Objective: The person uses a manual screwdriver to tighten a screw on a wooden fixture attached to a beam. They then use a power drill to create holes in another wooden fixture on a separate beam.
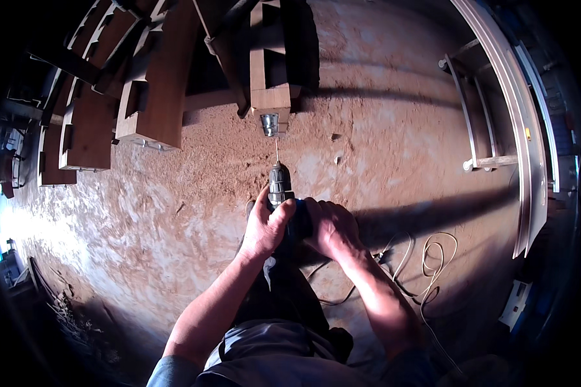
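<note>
In front of my body I hold a power drill (279, 184) with both hands, its dark chuck pointing away from me. My left hand (266, 226) is closed around the drill's front, just behind the chuck. My right hand (332, 227) grips the rear of its dark blue body, and that grip is partly hidden. A thin bit (277, 151) sticks out of the chuck toward a shiny metal fitting (270, 124) at the near end of a notched wooden beam (270, 98). Whether the bit's tip touches the fitting I cannot tell.
Several similar notched wooden beams (155, 109) stand at the upper left among dark supports. Sawdust covers the floor (206, 155). Loose cable loops (438, 258) lie to the right. A wheeled metal frame (471, 122) and long pale profiles (526, 148) stand farther right.
</note>
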`<state>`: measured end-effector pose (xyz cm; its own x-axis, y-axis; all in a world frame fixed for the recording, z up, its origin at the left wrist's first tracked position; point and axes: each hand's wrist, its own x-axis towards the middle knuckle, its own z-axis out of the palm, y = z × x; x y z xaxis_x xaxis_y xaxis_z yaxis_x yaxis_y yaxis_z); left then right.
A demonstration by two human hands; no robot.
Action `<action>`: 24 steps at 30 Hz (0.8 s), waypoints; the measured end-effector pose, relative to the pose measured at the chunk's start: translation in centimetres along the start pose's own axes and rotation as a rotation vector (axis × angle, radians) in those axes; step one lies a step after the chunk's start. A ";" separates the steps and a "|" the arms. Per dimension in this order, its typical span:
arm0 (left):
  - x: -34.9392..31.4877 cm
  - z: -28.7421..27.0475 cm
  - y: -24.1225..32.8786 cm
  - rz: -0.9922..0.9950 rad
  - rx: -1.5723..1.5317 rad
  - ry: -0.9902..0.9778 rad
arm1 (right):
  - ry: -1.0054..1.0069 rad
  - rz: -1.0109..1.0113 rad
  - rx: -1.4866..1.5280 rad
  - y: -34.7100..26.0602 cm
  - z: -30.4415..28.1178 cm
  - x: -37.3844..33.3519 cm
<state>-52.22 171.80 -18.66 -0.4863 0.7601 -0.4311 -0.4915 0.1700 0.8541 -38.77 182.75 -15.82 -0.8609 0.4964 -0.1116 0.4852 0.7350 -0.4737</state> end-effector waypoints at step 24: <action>0.8 -0.1 1.2 0.018 -0.001 0.001 | -0.040 0.033 -0.015 -0.3 -0.8 1.2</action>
<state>-53.27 172.59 -18.02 -0.4956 0.7623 -0.4162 -0.4838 0.1557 0.8612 -39.86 183.51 -15.07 -0.8495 0.5021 -0.1620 0.5157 0.7255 -0.4558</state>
